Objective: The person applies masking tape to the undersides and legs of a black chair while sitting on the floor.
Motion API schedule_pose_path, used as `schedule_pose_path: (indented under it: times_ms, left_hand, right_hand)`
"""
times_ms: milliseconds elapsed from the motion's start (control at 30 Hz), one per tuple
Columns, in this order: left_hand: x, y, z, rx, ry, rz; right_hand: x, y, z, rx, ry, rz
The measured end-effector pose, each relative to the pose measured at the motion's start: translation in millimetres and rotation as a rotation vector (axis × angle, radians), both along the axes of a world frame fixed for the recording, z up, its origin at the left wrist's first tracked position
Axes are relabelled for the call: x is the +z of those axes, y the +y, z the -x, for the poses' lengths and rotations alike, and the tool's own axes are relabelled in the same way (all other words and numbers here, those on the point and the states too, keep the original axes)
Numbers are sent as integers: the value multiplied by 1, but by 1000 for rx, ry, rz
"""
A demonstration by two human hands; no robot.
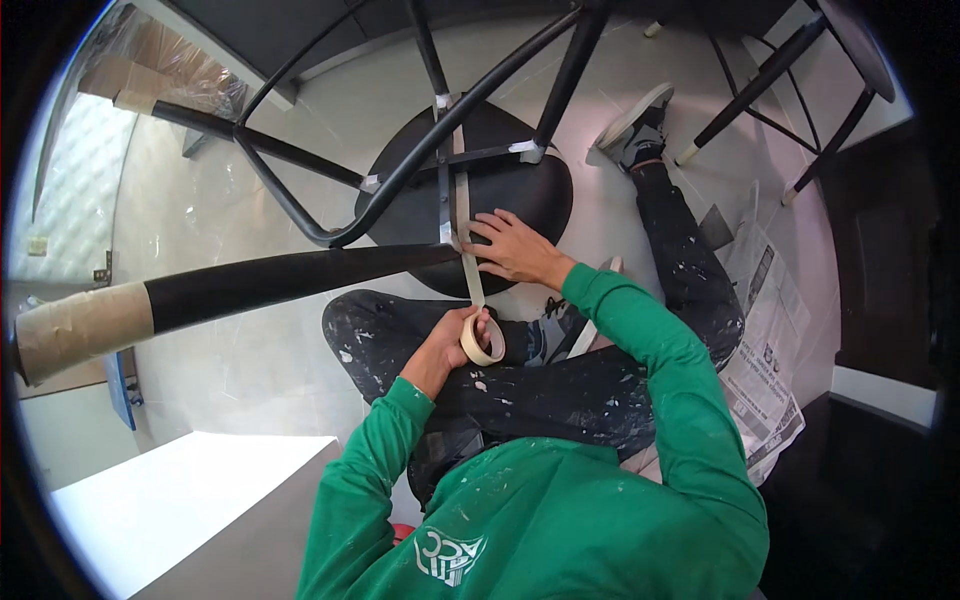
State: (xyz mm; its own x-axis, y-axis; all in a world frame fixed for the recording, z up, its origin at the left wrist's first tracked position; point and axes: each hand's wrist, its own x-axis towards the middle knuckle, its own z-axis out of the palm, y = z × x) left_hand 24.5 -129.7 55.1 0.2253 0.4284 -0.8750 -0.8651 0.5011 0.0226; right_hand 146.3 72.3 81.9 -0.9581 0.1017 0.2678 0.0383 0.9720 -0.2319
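Note:
A black stool (pixel 400 200) lies upside down on the floor in front of me, its round seat (pixel 520 215) at the bottom and its legs pointing up and outward. My left hand (pixel 455 345) grips a roll of masking tape (pixel 484 341) below the seat's near edge. From the roll a cream strip of tape (pixel 470 268) runs up along the metal crossbar (pixel 447 190) under the seat. My right hand (pixel 515 248) lies with fingers spread over the strip and the seat, holding nothing. The nearest stool leg (pixel 290 285) has a taped end (pixel 85 335).
A second black stool (pixel 770 90) with taped leg ends stands at the far right. Newspaper sheets (pixel 765 370) cover the floor by my right leg. At the lower left is a white box-like surface (pixel 200 490). Plastic-wrapped cardboard (pixel 165 65) stands at the upper left.

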Motion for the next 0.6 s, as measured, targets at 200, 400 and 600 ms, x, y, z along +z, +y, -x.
schedule_pose_path:
  times_ms: [200, 400, 600]
  left_hand:
    - [1, 4, -3, 19, -28, 0]
    - [5, 5, -4, 17, -21, 8]
    - [-2, 3, -1, 29, -59, -17]
  right_hand:
    - [0, 6, 2, -64, -37, 161]
    - [-6, 13, -1, -102, 56, 120]
    - [-8, 8, 5, -99, -14, 30]
